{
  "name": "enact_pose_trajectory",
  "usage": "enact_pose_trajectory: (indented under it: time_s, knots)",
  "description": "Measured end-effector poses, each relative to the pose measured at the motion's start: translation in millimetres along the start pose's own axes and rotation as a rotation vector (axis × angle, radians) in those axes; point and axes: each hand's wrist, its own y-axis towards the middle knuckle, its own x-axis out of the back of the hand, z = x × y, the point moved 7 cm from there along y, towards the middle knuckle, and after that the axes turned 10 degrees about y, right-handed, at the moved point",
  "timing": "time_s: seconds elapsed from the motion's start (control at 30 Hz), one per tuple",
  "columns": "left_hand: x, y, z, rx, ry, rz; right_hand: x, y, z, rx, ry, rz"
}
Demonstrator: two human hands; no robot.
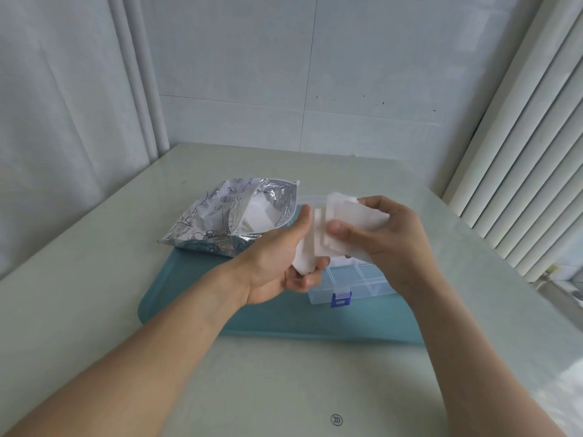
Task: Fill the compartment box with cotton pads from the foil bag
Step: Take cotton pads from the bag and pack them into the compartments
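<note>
Both hands above the clear compartment box (362, 280) on the teal mat (195, 298): left hand (277, 263) curled around a stack of cotton pads (310, 244), right hand (388, 234) pinching the top pads, open foil bag (220, 219) left of box.

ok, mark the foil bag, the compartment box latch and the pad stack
foil bag (202, 222): head view, printed outer side
compartment box latch (341, 299): head view, blue clip face
pad stack (353, 222): head view, top pad's face

foil bag (202, 228): silver, blue line drawings | cotton pads (347, 222): white | mat (195, 298): teal | latch (340, 298): blue
</note>
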Motion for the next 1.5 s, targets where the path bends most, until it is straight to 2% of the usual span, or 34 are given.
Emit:
enact_pose_trajectory:
  time_s: [0.1,0.27,0.53,0.73,1.0,1.2,1.27,1.33,1.5]
  knots:
    - [-1,1,-1,-0.025,-0.026,0.008,-3,-3,2,-0.028,0.07,0.038]
    - [-3,2,-9,-0.127,-0.068,0.002,-7,-4,-5,-0.055,-0.01,0.03]
    - [11,3,-11,-0.22,-0.001,-0.216,-3,-1,-6,-0.045,-0.035,0.01]
    - [21,1,-14,-0.281,0.088,-0.341,-15,-6,-9,-0.09,-0.047,0.145]
    - [20,1,-12,-0.272,0.071,-0.328,-7,0,-15,-0.089,0.025,0.082]
    - [29,2,-9,-0.244,0.024,-0.428,0,3,-16,-0.154,0.205,0.002]
    - [30,3,-10,-0.233,0.021,-0.423,1,3,-17,-0.215,0.307,-0.006]
    - [27,4,-10,-0.211,0.031,-0.378,-5,1,-17,-0.264,0.367,0.059]
    - [11,2,-12,-0.183,-0.069,-0.193,-18,-3,-16,-0.195,0.206,0.223]
